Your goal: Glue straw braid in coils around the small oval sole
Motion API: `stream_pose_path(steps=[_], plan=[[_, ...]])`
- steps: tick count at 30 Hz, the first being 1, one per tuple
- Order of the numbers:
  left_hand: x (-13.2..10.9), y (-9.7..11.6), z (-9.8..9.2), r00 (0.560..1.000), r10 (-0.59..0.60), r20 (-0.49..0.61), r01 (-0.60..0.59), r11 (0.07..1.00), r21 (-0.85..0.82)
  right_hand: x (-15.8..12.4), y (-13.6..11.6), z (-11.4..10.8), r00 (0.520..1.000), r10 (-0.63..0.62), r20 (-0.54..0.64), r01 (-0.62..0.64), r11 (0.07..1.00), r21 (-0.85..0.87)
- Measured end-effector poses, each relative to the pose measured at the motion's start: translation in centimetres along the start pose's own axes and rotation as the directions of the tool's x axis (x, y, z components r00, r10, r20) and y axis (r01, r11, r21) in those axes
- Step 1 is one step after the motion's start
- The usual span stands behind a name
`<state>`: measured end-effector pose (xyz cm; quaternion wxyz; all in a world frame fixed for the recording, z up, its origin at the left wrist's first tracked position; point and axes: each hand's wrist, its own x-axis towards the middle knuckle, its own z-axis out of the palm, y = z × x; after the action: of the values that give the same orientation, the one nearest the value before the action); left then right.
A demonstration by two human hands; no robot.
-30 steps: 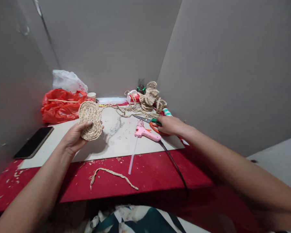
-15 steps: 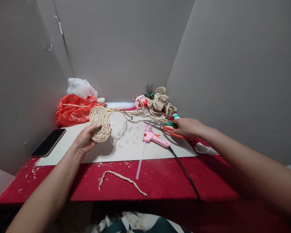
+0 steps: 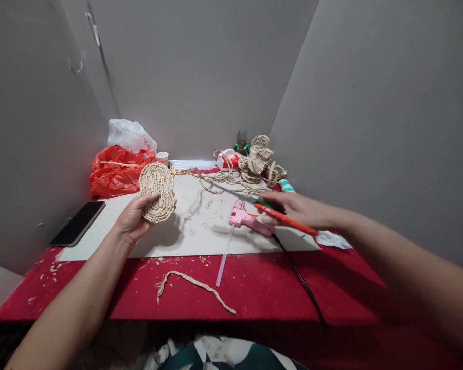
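My left hand [image 3: 137, 216] grips a figure-eight mat of coiled, braided straw rope [image 3: 157, 187], thumb on its face, held above the white board. From the mat's upper right, a braided rope [image 3: 189, 171] trails toward the coils at the back. My right hand [image 3: 289, 205] is closed on scissors [image 3: 270, 209] with orange and green handles, their blades pointing left over the board. Beneath them rests a pink glue gun [image 3: 247, 221] with a clear glue stick [image 3: 222, 267] jutting toward me. A short braided rope piece [image 3: 196, 281] lies on the red cloth in front.
Behind are coiled ropes [image 3: 256, 156], a red-and-white box [image 3: 227, 160], clear glue sticks [image 3: 193, 164] and a paper cup [image 3: 161, 157]. At left are a red plastic bag [image 3: 113, 177] and a phone [image 3: 79, 224]. The glue gun's black cord [image 3: 303, 282] crosses the front edge. Grey walls enclose the table.
My right hand has lifted the scissors from the board's right side and brought them slightly left and nearer me. My left hand still holds the mat almost in place.
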<state>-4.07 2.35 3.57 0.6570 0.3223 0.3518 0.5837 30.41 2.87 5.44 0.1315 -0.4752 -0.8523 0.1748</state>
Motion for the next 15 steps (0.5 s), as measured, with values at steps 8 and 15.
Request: stream_pose_path(steps=[8,15], plan=[[-0.3,0.1,-0.2,0.999,0.022,0.049,-0.02,0.999,-0.037,2.8,-3.0,3.7,0.982,-0.135,0.135,0.135,0.991,0.014],[-0.3,-0.2,-0.2,0.995,0.015,0.094,-0.011,0.999,-0.046,4.2,-3.5,5.3,0.983,-0.166,0.084,0.168,0.986,-0.01]])
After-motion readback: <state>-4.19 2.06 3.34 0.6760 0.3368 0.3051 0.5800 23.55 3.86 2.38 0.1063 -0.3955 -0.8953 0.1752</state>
